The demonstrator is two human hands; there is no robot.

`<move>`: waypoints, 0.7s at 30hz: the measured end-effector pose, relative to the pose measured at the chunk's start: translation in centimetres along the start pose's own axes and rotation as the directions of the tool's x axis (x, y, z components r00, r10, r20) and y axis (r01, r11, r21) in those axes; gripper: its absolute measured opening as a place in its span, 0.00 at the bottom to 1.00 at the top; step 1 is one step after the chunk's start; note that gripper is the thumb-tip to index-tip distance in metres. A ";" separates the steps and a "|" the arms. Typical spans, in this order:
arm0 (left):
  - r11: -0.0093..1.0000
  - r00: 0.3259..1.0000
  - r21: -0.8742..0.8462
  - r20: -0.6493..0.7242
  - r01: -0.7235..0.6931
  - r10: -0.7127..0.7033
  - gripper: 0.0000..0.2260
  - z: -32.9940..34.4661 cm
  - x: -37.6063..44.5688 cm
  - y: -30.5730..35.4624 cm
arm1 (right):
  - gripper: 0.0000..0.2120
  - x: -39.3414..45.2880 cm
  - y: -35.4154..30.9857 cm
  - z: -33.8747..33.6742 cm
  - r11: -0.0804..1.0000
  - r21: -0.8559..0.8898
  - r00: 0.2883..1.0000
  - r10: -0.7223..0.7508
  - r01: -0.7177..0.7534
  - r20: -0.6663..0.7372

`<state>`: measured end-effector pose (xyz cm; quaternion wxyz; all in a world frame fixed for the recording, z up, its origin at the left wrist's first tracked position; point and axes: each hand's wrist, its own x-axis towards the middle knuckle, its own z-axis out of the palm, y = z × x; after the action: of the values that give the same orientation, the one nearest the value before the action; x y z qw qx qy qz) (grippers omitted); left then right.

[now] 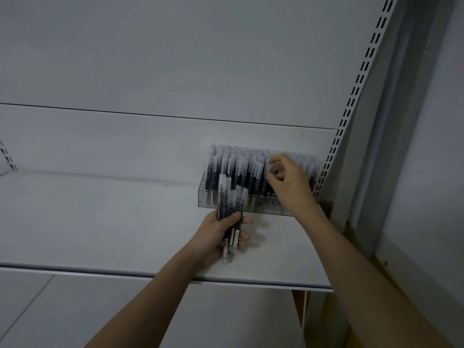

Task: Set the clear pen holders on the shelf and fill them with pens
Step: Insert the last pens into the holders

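On shelf [100, 222]: clear holders [213, 199] packed with pens; left hand [221, 234] grips pen bundle [229, 209]; right hand [288, 182] pinches pen.

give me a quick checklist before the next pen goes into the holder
1. Clear pen holders on the shelf, against the back panel: ok.
2. Left hand grips a spare bundle of pens: ok.
3. Right hand at the standing pens, fingers curled: ok.
4. Pen actually pinched in the right hand: cannot tell.
5. Free slot under the right hand: cannot tell.
6. Pens in the holders upright: ok.
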<state>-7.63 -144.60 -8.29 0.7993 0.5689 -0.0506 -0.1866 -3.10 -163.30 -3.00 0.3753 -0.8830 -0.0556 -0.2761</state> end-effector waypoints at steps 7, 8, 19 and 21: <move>1.000 1.000 -0.011 0.028 -0.001 0.001 0.09 0.0 0.1 0.0 | 0.08 -3.4 -1.1 2.3 0.936 0.266 0.973 0.212 -0.229 0.092; 1.000 0.999 -0.014 0.038 -0.001 0.001 0.10 0.0 0.2 0.0 | 0.10 -3.8 -1.1 2.6 0.888 0.329 0.943 0.268 -0.322 0.198; 0.999 0.998 -0.029 0.062 0.015 -0.013 0.10 -0.2 0.4 -0.3 | 0.08 -1.6 -1.1 -0.7 0.846 0.510 0.946 0.275 -0.155 -0.169; 0.999 0.998 -0.039 0.066 0.018 -0.015 0.08 -0.2 0.4 -0.3 | 0.08 -0.8 -1.2 -1.6 0.910 0.409 0.938 0.196 -0.066 -0.286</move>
<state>-7.31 -144.64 -8.70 0.8067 0.5471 -0.0684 -0.2125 -4.85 -163.45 -1.78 0.5668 -0.7346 0.0118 -0.3728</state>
